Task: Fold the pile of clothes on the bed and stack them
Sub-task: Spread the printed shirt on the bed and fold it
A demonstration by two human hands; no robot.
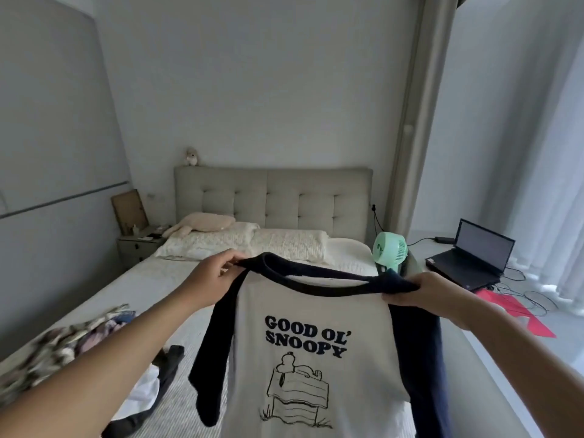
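Cream shirt (316, 358) with navy sleeves held up above bed (151, 279), print facing camera. Left shoulder pinched by left hand (210, 276), right shoulder gripped by right hand (420, 290). Clothes pile (63, 346) heaped at bed's left edge.

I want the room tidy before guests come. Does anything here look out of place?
Yes. Unfolded clothes lie heaped at the bed's left edge, a green fan sits on the bed's right side, and cables trail across the floor by the laptop.
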